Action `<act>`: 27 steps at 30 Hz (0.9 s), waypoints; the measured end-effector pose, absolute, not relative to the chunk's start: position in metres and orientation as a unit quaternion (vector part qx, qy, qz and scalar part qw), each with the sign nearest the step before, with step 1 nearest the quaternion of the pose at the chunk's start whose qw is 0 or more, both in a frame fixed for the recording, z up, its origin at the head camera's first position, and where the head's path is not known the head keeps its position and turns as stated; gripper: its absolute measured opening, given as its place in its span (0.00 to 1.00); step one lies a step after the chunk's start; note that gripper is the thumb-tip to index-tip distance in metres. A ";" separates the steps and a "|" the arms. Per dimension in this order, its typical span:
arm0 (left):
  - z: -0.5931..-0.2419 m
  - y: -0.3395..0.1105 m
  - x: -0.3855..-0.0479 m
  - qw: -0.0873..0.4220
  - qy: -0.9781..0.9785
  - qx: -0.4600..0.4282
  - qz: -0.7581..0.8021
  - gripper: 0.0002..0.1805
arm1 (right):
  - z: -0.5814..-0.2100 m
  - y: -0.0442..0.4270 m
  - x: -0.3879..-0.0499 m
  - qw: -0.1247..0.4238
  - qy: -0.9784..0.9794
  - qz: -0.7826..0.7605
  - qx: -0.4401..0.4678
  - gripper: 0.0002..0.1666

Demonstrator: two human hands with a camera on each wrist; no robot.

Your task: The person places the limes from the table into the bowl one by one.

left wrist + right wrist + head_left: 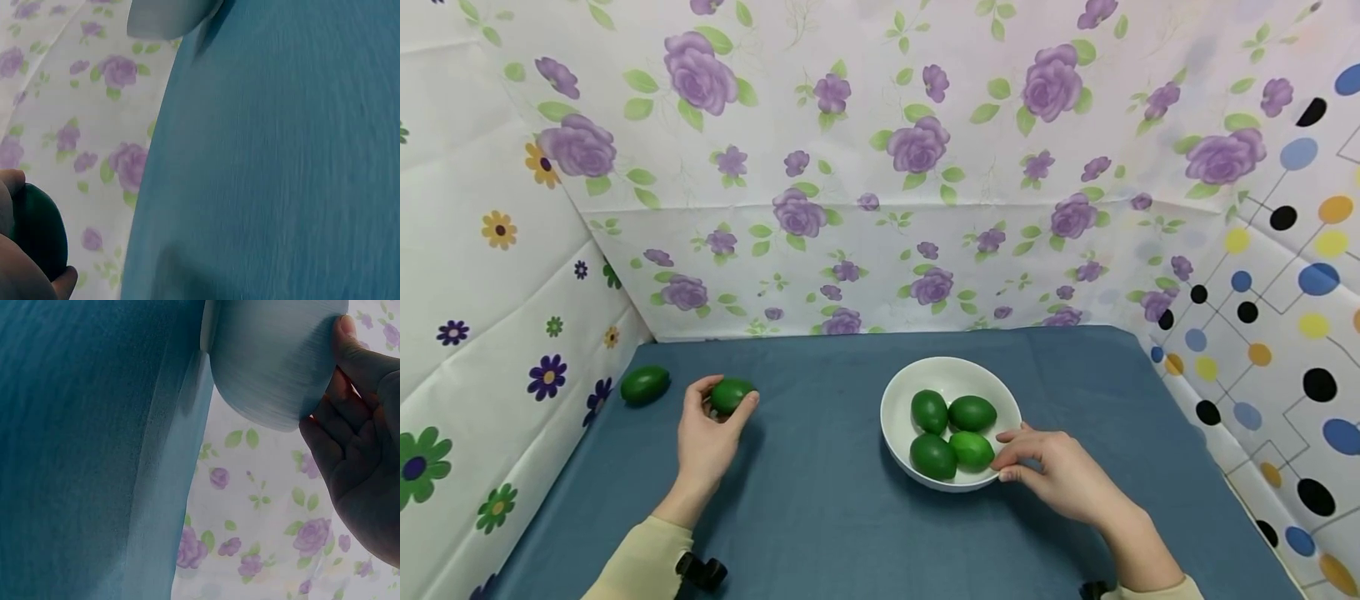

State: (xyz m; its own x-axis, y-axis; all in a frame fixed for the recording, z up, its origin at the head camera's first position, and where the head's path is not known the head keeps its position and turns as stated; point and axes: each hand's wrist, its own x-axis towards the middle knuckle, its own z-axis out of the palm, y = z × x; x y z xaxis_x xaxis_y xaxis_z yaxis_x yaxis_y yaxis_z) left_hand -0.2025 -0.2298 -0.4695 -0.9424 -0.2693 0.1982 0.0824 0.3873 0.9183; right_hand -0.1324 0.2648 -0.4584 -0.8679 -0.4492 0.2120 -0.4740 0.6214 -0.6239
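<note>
My left hand holds a smooth dark green oval fruit between thumb and fingers, above the left part of the table. In the left wrist view that fruit shows dark between the fingertips. Farther left lies another dark green fruit. A white bowl stands right of centre, holding three dark green fruits and a brighter green one. At its right rim, my right hand grips the bowl; the right wrist view shows thumb and fingers against the bowl's outer wall.
Blue cloth covers the table. A floral curtain stands behind it, a flower-print sheet along the left side and a dotted sheet along the right.
</note>
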 end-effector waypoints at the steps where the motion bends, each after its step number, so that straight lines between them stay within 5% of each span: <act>1: -0.469 -0.227 -0.202 0.155 -0.817 0.049 -0.554 0.39 | -0.458 0.265 -0.132 0.019 -0.900 0.352 0.258 0.10; 15: -0.457 -0.180 -0.191 0.105 -0.821 -0.079 -0.555 0.36 | -0.463 0.264 -0.132 0.036 -0.896 0.350 0.270 0.10; 27: -0.460 -0.162 -0.189 0.101 -0.831 -0.098 -0.539 0.37 | -0.462 0.264 -0.132 0.033 -0.900 0.346 0.263 0.13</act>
